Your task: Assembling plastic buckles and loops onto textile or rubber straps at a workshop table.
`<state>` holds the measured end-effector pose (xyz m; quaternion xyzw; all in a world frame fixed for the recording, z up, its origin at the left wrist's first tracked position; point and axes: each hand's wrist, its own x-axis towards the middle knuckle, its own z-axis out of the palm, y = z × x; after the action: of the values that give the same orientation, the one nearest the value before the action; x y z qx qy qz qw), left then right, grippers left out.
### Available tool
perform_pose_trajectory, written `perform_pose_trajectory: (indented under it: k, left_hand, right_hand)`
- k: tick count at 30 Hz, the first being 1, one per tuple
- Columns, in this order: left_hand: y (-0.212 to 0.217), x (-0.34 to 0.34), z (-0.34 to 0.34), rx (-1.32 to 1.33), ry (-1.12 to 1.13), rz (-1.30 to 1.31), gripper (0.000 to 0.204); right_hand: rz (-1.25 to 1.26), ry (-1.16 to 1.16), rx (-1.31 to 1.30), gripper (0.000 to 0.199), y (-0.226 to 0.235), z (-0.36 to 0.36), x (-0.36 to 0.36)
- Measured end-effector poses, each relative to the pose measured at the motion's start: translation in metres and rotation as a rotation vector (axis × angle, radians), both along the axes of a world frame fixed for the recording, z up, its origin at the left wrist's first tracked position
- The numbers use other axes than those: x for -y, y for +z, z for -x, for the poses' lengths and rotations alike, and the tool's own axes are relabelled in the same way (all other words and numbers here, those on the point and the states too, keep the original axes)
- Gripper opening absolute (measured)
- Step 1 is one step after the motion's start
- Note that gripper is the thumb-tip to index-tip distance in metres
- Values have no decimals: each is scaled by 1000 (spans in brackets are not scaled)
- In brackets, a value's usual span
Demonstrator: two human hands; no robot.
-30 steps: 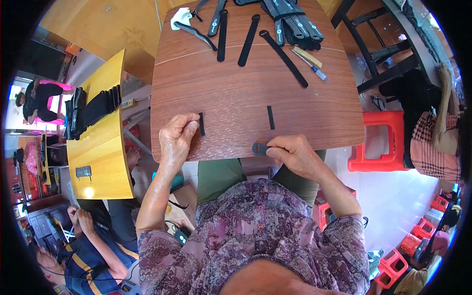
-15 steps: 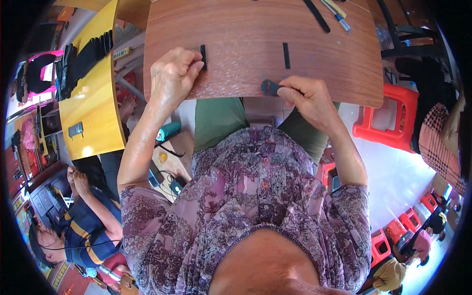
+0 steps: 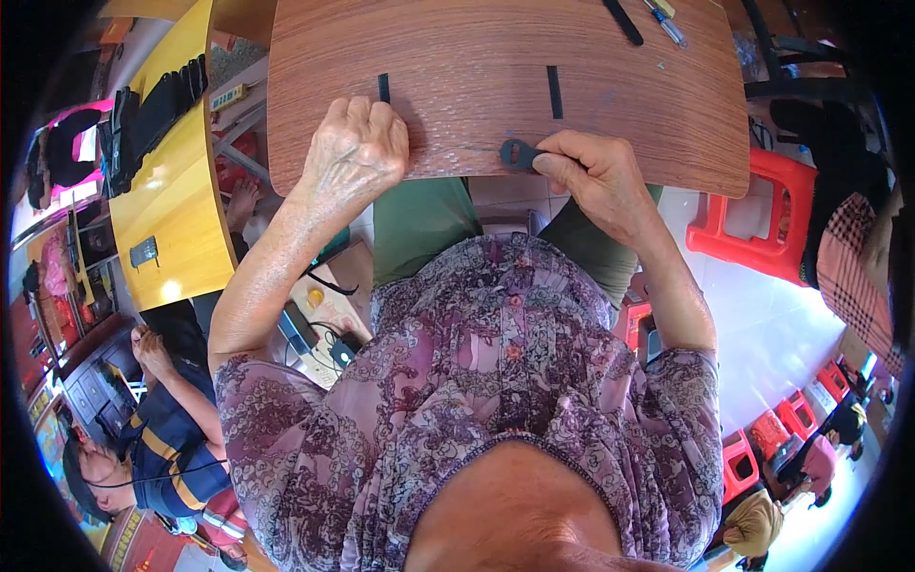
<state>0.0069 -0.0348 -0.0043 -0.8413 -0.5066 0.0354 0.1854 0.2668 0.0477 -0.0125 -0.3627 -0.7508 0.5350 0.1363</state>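
My right hand pinches the end of a flat dark tab with a round hole between thumb and fingers, at the table's near edge. My left hand is closed in a fist, its back turned up, low over the wooden table. Whatever its fingers may hold is hidden. Just beyond the left fist lies a short black strip. A second black strip lies farther right, beyond the tab.
At the far right of the table lie a long black strip and a screwdriver with a clear blue handle. A yellow table stands on the left, with black pieces on it. Right is a red stool; a person sits lower left.
My left hand has turned its back up and now partly covers the left strip. The tab in my right hand has moved slightly away from me, showing its hole more clearly.
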Motion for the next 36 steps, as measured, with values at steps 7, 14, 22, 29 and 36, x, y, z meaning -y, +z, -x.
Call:
perform_pose_trajectory:
  k: [7, 14, 22, 29, 36]
  left_hand:
    - [1, -1, -6, -25, -62, -34, 9]
    - [2, 1, -3, 35, -13, -13, 11]
    - [15, 1, -19, 605, 164, 41, 20]
    - [13, -8, -45, 1143, 191, 394, 17]
    - [9, 3, -22, 1758, 538, 731, 9]
  right_hand:
    - [-30, 12, -3, 12, -2, 1, -1]
    - [-21, 12, -5, 12, -1, 0, -1]
    - [-22, 31, 19, 13, 4, 6, -3]
    - [58, 52, -114, 15, 12, 23, 4]
    - [21, 133, -106, 13, 14, 40, -4]
